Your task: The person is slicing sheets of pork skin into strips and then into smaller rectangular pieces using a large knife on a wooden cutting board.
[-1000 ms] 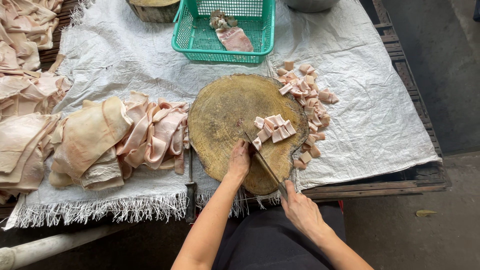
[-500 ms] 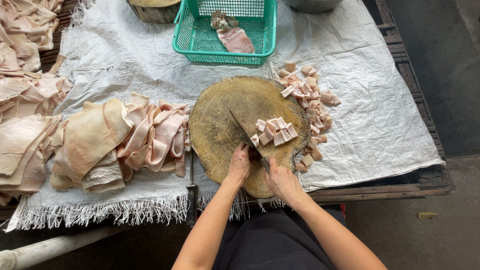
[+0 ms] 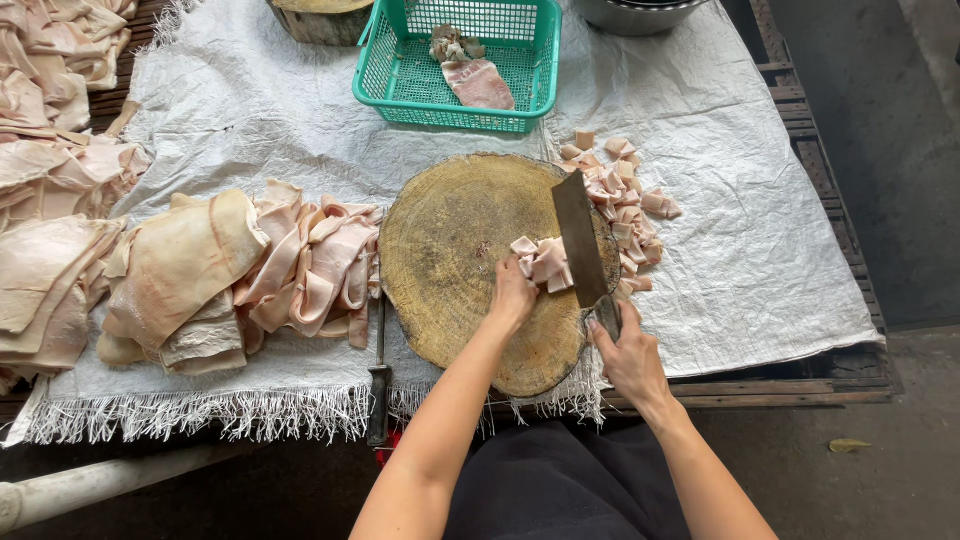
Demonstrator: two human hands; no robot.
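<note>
While right hand (image 3: 632, 358) grips cleaver (image 3: 580, 238) flat-side against cut pieces (image 3: 543, 262), left hand (image 3: 513, 295), fingers curled, braces them from other side; pieces bunched on block (image 3: 450, 260), near right edge.

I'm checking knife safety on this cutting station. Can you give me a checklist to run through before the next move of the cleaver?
1. Right hand closed around the handle of the cleaver: ok.
2. Left hand on the cut pieces, apart from the blade: fingertips very close, gap cannot tell.
3. Pieces lying on the round wooden block, not over its edge: ok.
4. Block resting flat on the white cloth: ok, as far as seen.
5. Second knife beside the block, away from both hands: ok.
6. Heap of cut bits clear of the blade: not ok, it crowds the block's right edge.
</note>
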